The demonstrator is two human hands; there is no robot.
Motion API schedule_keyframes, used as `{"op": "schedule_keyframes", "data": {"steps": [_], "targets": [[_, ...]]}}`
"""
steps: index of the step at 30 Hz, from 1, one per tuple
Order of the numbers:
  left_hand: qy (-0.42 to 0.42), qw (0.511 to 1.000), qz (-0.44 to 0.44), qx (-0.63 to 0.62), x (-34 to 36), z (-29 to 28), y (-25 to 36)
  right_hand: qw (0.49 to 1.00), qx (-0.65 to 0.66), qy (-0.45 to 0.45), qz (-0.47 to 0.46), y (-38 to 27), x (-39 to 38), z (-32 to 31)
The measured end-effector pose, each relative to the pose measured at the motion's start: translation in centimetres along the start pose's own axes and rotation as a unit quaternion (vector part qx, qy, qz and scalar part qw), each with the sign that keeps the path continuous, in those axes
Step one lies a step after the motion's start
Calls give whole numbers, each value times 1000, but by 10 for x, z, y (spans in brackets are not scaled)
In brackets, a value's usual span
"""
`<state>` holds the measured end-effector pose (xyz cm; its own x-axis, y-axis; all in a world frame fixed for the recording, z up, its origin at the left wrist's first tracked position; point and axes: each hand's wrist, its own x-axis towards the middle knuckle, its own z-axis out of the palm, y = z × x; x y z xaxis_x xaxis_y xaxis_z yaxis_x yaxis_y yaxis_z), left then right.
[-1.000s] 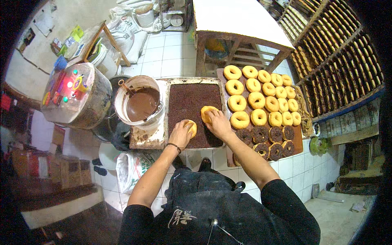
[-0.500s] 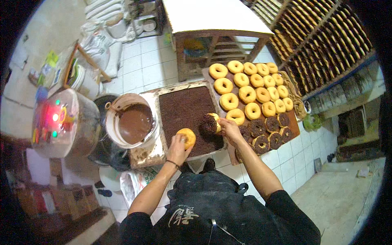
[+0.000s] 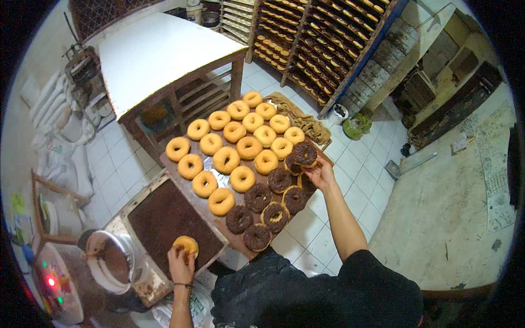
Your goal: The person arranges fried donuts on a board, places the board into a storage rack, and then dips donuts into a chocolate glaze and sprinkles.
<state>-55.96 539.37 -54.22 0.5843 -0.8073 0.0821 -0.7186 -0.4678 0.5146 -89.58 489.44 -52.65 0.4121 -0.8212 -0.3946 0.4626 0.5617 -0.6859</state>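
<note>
My left hand [image 3: 180, 267] is closed around a plain golden doughnut [image 3: 187, 244], resting on dark chocolate sprinkles [image 3: 158, 216] in a shallow tray [image 3: 214, 256]. At the far right of the doughnut board, my right hand [image 3: 321, 175] grips the edge of a doughnut coated in chocolate sprinkles [image 3: 304, 153]. This one is over other coated doughnuts; whether it touches them I cannot tell. Several coated doughnuts, such as the near one [image 3: 257, 237], lie on the board's near and right part. Plain doughnuts, among them one [image 3: 226, 159] near the middle, lie in rows beyond.
Left of the sprinkle tray is a white bucket of brown chocolate [image 3: 116, 262], with a round container bearing lights [image 3: 60, 284] beside it. A white-topped table [image 3: 169, 52] stands beyond the board. Racks of doughnuts [image 3: 322, 49] rise behind; crumpled brown cloth [image 3: 298, 117] lies at the board's far end.
My right hand has carried the coated doughnut from above the sprinkle tray to the board's far right. My left hand still holds the plain doughnut on the sprinkles. The view has swung to the right.
</note>
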Motion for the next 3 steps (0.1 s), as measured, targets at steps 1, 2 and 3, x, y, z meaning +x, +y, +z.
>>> {"op": "schedule_keyframes", "data": {"steps": [1, 2, 3], "targets": [[3, 1000, 0, 14, 1, 4, -2, 999, -8, 50, -10, -15, 21, -24], [12, 999, -21, 23, -2, 15, -10, 995, -16, 91, -23, -22, 49, -50], [-12, 997, -78, -9, -1, 29, -23, 995, -7, 94, -14, -27, 75, -72]]}}
